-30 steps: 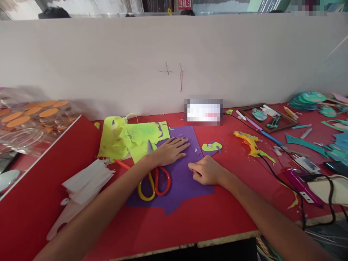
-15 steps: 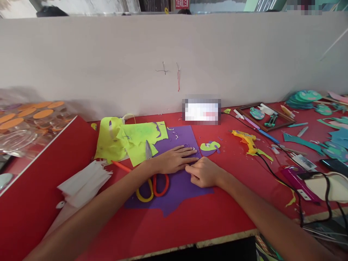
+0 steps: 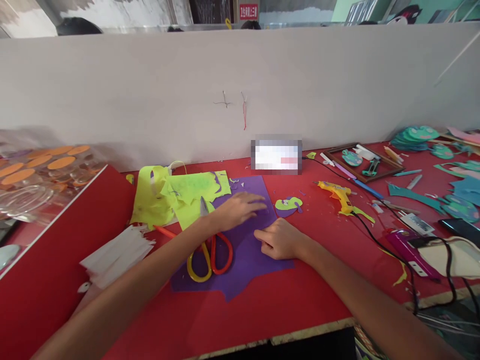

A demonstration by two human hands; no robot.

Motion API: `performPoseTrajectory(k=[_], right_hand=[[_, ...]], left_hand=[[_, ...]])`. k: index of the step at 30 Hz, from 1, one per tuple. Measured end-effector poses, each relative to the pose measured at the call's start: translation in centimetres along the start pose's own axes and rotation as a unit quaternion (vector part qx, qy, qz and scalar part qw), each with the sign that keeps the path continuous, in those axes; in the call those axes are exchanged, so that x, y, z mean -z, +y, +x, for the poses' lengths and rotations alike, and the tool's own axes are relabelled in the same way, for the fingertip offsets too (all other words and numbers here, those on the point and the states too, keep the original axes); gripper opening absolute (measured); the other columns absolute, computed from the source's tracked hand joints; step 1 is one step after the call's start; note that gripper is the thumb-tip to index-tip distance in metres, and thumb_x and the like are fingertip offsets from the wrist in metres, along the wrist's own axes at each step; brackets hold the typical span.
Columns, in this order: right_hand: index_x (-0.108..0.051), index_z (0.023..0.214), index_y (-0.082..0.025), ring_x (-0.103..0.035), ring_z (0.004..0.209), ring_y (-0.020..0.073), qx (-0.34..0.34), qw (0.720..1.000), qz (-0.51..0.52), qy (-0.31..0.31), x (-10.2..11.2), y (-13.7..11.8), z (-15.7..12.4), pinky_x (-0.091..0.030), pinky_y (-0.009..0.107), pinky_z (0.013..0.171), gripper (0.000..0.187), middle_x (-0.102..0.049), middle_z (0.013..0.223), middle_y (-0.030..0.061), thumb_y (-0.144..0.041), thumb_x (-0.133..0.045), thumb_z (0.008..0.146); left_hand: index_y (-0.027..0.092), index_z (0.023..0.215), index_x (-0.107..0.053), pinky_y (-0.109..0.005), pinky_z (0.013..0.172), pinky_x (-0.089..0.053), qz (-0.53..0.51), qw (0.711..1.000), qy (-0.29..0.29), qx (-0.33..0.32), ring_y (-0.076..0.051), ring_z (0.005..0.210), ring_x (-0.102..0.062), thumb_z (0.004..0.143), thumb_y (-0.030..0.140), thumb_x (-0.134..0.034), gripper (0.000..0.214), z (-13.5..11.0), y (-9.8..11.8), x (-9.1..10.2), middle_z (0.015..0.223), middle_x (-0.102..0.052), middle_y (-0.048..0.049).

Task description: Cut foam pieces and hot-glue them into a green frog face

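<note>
Scissors (image 3: 210,252) beside left hand (image 3: 238,210)

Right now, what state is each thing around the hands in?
Left hand: open, flat over the purple sheet, blurred.
Right hand: curled, fingertips on the purple sheet.
Purple sheet: flat on the red table, edges cut.
Scissors: lying on the sheet, unheld.
Glue gun: lying on its side, corded.
</note>
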State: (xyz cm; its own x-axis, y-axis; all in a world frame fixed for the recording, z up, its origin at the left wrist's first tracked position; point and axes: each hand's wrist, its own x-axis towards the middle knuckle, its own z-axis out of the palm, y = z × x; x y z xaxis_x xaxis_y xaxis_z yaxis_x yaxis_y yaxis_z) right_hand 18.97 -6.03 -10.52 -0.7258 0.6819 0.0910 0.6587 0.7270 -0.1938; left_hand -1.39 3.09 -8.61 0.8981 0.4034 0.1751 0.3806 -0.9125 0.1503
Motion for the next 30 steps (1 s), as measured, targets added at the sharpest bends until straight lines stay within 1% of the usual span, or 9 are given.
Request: performPoseTrajectory(k=[3,8,13,17,19,22,25,27,30], right_hand=[[-0.058,0.077,-0.019,-0.047,0.054,0.0135,0.002,1.000,-0.007,0.006,-0.1,0.0,0.0,-0.011,0.032,0.056,0.009,-0.067,0.064,0.0020,-0.021,-0.051,0.081],[-0.056,0.076,-0.019,-0.043,0.052,0.0123,0.000,1.000,0.013,0.019,-0.2,-0.1,-0.1,-0.012,0.032,0.056,0.007,-0.066,0.063,0.0001,-0.019,-0.050,0.081],[-0.054,0.076,-0.020,-0.043,0.052,0.0119,-0.011,1.000,0.018,0.015,0.0,-0.2,-0.1,-0.012,0.031,0.055,0.005,-0.065,0.062,-0.0004,-0.018,-0.050,0.081],[-0.052,0.078,-0.020,-0.043,0.052,0.0118,-0.017,1.000,0.022,0.010,0.2,-0.3,0.0,-0.012,0.031,0.056,0.004,-0.065,0.062,-0.0010,-0.018,-0.050,0.081],[-0.052,0.078,-0.020,-0.044,0.052,0.0118,-0.019,1.000,0.022,0.006,0.2,-0.3,0.0,-0.012,0.031,0.056,0.005,-0.065,0.063,-0.0011,-0.018,-0.049,0.081],[-0.053,0.080,-0.020,-0.046,0.053,0.0120,-0.021,0.999,0.024,0.005,0.3,-0.3,0.1,-0.013,0.031,0.056,0.006,-0.066,0.065,-0.0011,-0.018,-0.048,0.083],[-0.053,0.081,-0.020,-0.048,0.054,0.0122,-0.023,0.999,0.027,0.006,0.2,-0.2,0.1,-0.013,0.030,0.056,0.006,-0.067,0.066,-0.0011,-0.017,-0.048,0.083],[-0.053,0.081,-0.021,-0.047,0.053,0.0121,-0.023,0.999,0.028,0.009,0.1,-0.2,0.1,-0.013,0.031,0.056,0.006,-0.066,0.065,-0.0013,-0.017,-0.048,0.083],[-0.053,0.080,-0.021,-0.045,0.052,0.0118,-0.025,0.999,0.027,0.019,-0.1,-0.1,0.1,-0.013,0.030,0.056,0.007,-0.064,0.063,-0.0022,-0.018,-0.048,0.083]], left_hand=[[0.024,0.123,-0.065,-0.038,0.108,-0.041,-0.087,0.994,-0.007,-0.059,-0.021,0.125,-0.056,0.100,0.022,-0.049,0.028,0.6,1.4,-1.3,0.135,-0.062,-0.0076],[0.018,0.104,-0.064,-0.034,0.086,-0.045,-0.011,1.000,-0.004,0.000,-0.020,0.095,-0.057,0.103,0.023,-0.042,0.023,1.8,0.7,-2.4,0.108,-0.063,-0.0093],[0.020,0.123,-0.057,-0.038,0.091,-0.042,0.115,0.993,-0.021,-0.010,-0.023,0.102,-0.055,0.102,0.017,-0.039,0.028,2.0,-0.7,-1.4,0.120,-0.059,-0.0104],[0.020,0.120,-0.058,-0.040,0.094,-0.041,0.149,0.988,-0.034,-0.012,-0.024,0.102,-0.056,0.099,0.011,-0.038,0.030,1.6,-2.8,-0.7,0.115,-0.059,-0.0108],[0.019,0.117,-0.061,-0.039,0.092,-0.042,0.154,0.987,-0.032,0.020,-0.024,0.102,-0.057,0.099,0.012,-0.040,0.028,1.4,-4.2,-0.4,0.113,-0.060,-0.0118],[0.016,0.113,-0.064,-0.042,0.092,-0.043,0.177,0.975,-0.006,0.137,-0.026,0.102,-0.059,0.098,0.011,-0.041,0.028,0.9,-5.7,0.1,0.110,-0.061,-0.0140],[0.018,0.114,-0.066,-0.043,0.095,-0.044,0.099,0.972,0.054,0.208,-0.027,0.107,-0.059,0.099,0.022,-0.049,0.024,0.3,-5.5,0.8,0.113,-0.062,-0.0131],[0.022,0.119,-0.066,-0.038,0.096,-0.045,-0.028,0.986,0.043,0.159,-0.025,0.109,-0.060,0.095,0.033,-0.060,0.027,-0.2,-4.6,1.1,0.116,-0.063,-0.0093],[0.024,0.112,-0.070,-0.031,0.096,-0.046,-0.195,0.978,-0.050,0.048,-0.020,0.108,-0.060,0.088,0.033,-0.070,0.026,-0.8,-3.4,1.2,0.116,-0.064,-0.0056]])
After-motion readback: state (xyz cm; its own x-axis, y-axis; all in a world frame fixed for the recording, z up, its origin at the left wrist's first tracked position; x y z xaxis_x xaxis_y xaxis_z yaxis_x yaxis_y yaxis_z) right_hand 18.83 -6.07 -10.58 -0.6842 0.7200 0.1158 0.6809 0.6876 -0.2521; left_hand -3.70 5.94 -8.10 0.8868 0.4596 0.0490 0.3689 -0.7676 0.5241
